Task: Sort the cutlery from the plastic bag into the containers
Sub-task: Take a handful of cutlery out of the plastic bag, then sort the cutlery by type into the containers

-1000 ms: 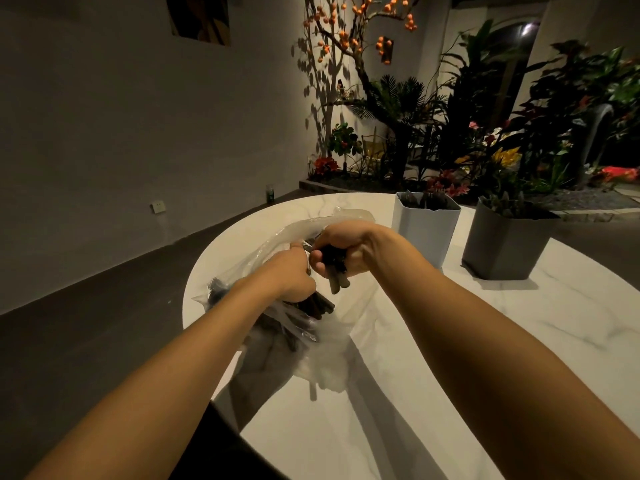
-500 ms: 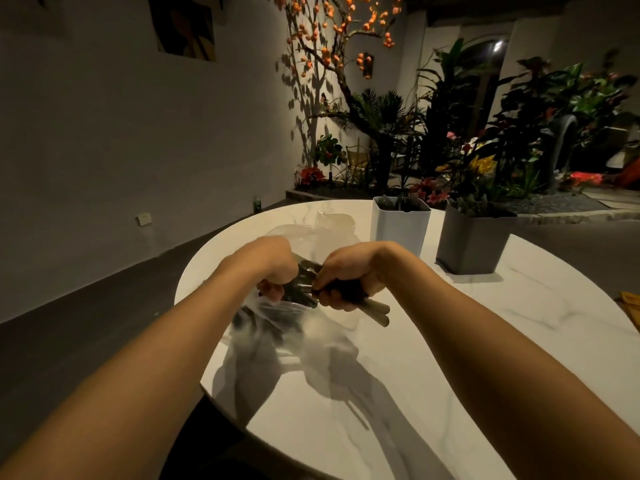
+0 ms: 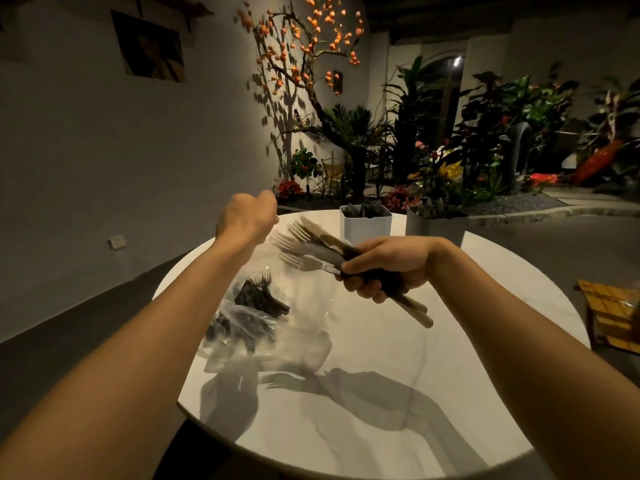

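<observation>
Right hand (image 3: pixel 384 268), centre frame: my fingers (image 3: pixel 363 291) clench a bundle of forks (image 3: pixel 313 249). Left hand (image 3: pixel 247 220), above centre-left: fingers curled, I cannot tell on what. Plastic bag (image 3: pixel 256 317) lies on the tabletop (image 3: pixel 450 358) below it.

A white round table (image 3: pixel 450 375), leafy plants (image 3: pixel 485 133) beyond, a wall picture (image 3: pixel 152 50).

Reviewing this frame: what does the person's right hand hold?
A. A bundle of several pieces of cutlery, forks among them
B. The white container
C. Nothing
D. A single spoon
A: the right hand grips a bundle of cutlery by the handles, with several fork heads fanning out above the table.
</observation>
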A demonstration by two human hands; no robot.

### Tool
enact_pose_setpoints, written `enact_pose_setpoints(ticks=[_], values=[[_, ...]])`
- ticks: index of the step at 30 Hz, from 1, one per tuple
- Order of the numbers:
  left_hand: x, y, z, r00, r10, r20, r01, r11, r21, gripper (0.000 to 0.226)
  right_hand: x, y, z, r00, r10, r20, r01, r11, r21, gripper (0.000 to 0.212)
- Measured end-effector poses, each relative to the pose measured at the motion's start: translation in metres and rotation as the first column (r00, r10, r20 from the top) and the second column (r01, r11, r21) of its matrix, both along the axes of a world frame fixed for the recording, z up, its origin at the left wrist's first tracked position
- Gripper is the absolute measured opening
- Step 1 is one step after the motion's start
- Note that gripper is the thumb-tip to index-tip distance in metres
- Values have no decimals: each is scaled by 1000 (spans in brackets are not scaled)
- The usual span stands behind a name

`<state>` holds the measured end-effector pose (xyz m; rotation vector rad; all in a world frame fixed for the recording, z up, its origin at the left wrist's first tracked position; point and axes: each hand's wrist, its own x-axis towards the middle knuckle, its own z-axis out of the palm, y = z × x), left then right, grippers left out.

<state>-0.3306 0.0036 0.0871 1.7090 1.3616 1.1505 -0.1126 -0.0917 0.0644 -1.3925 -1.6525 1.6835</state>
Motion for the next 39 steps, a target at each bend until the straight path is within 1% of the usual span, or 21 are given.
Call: enact_pose_setpoints(ticks=[1,3,5,7,9,11,12,14,15,17,19,22,23,25,27,29,32,34,35,36,39], values=[[5,1,0,997,-22,76,25,999,-32,35,5,-1,-1,997,-68,-45,70,997,41,16],[16,2,-3,969,-115,220,142,983,-114,30,11,-1,-6,969,-199,-145,217,969,117,15],[29,0,-10,923,-223,314,291,938,-189,43,10,0,-12,924,-304,-230,351,913,206,13],[45,-3,-22,881,-337,332,421,879,-223,59,6,5,-21,877,-406,-255,472,826,308,12],[62,-7,-35,829,-476,293,544,807,-229,72,1,13,-31,848,-479,-226,528,735,426,10],[81,-11,-49,769,-582,264,637,732,-242,75,-3,20,-43,834,-525,-167,522,656,545,7],[91,-13,-56,752,-604,264,658,708,-256,77,-3,23,-50,821,-560,-111,503,618,604,16],[111,-16,-69,752,-588,298,658,700,-278,84,0,30,-67,760,-650,-16,491,556,671,41],[121,-14,-76,765,-554,329,639,715,-282,80,0,33,-75,729,-685,17,488,536,689,45],[137,-9,-91,776,-483,405,609,739,-287,64,0,45,-96,704,-710,12,485,493,723,36],[148,-2,-105,772,-446,454,602,741,-296,53,0,51,-109,683,-730,-34,537,470,700,36],[159,4,-122,786,-429,445,574,774,-267,27,8,60,-120,635,-772,-35,557,426,713,35],[162,6,-127,790,-427,439,564,787,-249,24,11,63,-124,629,-776,-45,559,412,720,32],[165,11,-135,791,-430,435,555,803,-216,30,11,66,-128,636,-765,-102,570,377,730,26],[167,15,-140,787,-422,451,548,813,-196,33,11,73,-134,637,-763,-110,546,347,762,22],[168,18,-144,773,-409,484,552,810,-198,30,14,80,-142,659,-745,-103,514,347,784,30],[167,23,-146,758,-380,530,561,794,-234,18,23,86,-153,693,-710,-127,523,373,766,37],[166,28,-147,750,-366,550,572,777,-264,16,27,92,-163,712,-675,-195,582,411,701,38],[166,32,-149,748,-363,556,575,773,-268,17,28,95,-167,710,-653,-263,636,436,636,38],[166,34,-150,741,-360,567,576,775,-260,17,25,100,-171,687,-656,-311,683,438,585,36],[167,37,-155,720,-333,609,568,786,-243,20,16,107,-173,572,-705,-420,795,349,497,30]])
